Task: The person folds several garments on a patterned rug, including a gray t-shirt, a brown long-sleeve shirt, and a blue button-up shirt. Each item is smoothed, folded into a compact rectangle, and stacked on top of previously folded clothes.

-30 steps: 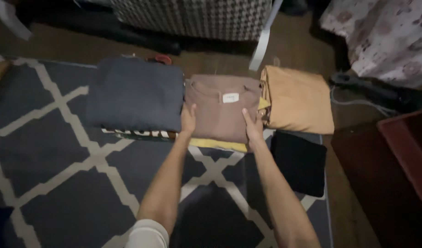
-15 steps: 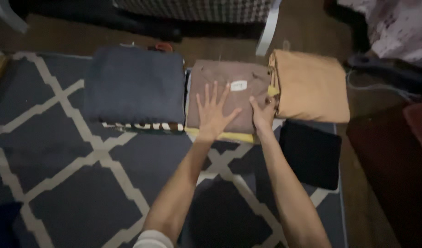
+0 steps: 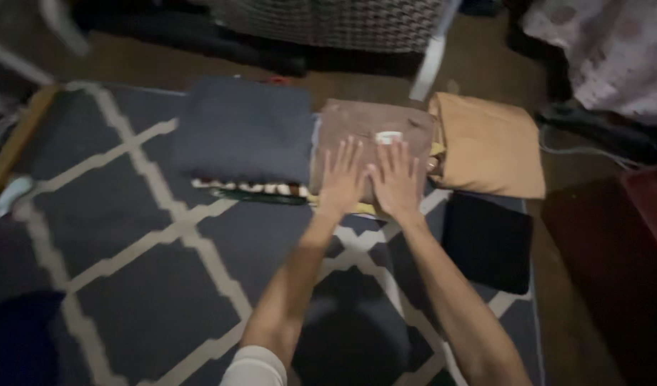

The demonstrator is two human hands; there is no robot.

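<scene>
Item 1. My left hand [image 3: 342,180]: laid flat, palm down, fingers spread and open, pressing on the folded brown garment [image 3: 357,125]. It grips nothing.

Item 2. My right hand [image 3: 395,180]: also flat and open, fingers spread, palm down on the same garment, just beside the left hand; the two nearly touch.

Item 3. Folded brown garment: lies on the top of a small stack at the far edge of the rug [image 3: 128,236], between the dark blue pile and the tan one. A small pale label [image 3: 389,136] shows near its far edge, just beyond my right fingertips. A yellow piece [image 3: 364,209] peeks out under its near edge.

Item 4. Folded dark blue garment [image 3: 246,129]: to the left of the brown one, touching or nearly so. Under its near edge, a layer with a white-and-dark pattern [image 3: 250,188]; too blurred for me to tell more.

Item 5. Folded tan garment [image 3: 489,146]: to the right of the brown one, partly on the brown wooden floor [image 3: 485,64].

Item 6. Folded black garment [image 3: 488,243]: on the rug's right edge, nearer to me than the tan one, near my right forearm.

Item 7. Rug: dark blue-grey with pale crossing bands.

Item 8. Chequered fabric surface [image 3: 328,21]: beyond the stacks, at the top of the view.
</scene>
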